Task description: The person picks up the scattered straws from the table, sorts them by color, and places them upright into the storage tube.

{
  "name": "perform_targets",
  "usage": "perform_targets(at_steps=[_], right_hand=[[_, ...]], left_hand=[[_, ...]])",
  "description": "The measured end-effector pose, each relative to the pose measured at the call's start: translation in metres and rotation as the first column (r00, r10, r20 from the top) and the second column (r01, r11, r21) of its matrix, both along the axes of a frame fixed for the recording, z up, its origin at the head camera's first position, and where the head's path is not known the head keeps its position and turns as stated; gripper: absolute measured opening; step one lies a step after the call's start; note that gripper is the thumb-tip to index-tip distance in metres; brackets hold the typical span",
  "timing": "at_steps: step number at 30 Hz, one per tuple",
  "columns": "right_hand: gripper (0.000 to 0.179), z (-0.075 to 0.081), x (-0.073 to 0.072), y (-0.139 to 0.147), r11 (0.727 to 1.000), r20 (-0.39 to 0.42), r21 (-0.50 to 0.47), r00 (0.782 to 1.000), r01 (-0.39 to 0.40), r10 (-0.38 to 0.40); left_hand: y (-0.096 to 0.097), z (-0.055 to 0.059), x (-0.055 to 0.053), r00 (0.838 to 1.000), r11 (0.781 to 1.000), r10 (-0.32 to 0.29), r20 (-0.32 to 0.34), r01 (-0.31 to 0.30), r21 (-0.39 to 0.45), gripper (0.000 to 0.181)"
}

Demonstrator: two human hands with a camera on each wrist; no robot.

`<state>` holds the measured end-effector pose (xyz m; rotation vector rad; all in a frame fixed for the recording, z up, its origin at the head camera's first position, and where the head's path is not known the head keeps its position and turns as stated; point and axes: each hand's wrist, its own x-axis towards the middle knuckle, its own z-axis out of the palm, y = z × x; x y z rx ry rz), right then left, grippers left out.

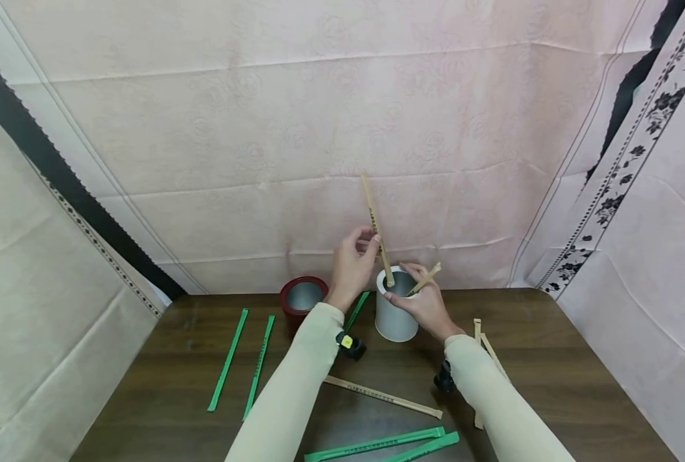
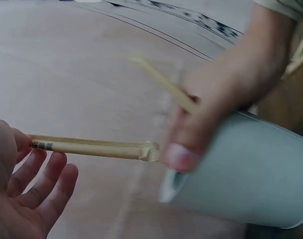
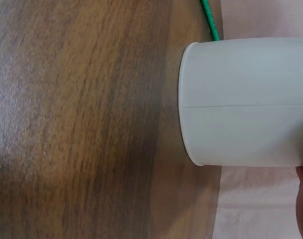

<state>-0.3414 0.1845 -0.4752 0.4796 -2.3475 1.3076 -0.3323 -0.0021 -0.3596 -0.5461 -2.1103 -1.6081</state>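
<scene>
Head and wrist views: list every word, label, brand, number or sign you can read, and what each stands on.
No text is legible.
Held tan stick, in the left hand: dark characters, too blurred.
Loose tan stick on the table: dark print, too small.
Green sticks: dark print on some, too small.
White cup: no text shows.

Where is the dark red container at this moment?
In the head view, the dark red container is at the back of the table, left of the left hand and the white container.
</scene>
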Motion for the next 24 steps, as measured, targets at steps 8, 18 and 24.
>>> perform_targets(at_steps=[8,18,24], right_hand=[[0.082,-0.002,0.000,-0.004,1.000,0.005,-0.019,1.000,-0.012,0.012],[0.080,0.002,0.001,-0.002,1.000,0.001,-0.010,1.000,0.000,0.000],[0.081,0.001,-0.001,0.000,1.000,-0.010,-0.013,1.000,0.000,0.000]], left_hand=[[0.011,-0.051,-0.020,0.985,0.976,0.144,0.092,-0.126,-0.176,0.022],[0.015,-0.071,-0.022,0.972,0.951,0.169,0.165,-0.117,-0.286,0.014],[0.018,-0.062,-0.024,0.983,0.982,0.144,0.118,-0.127,-0.138,0.018]])
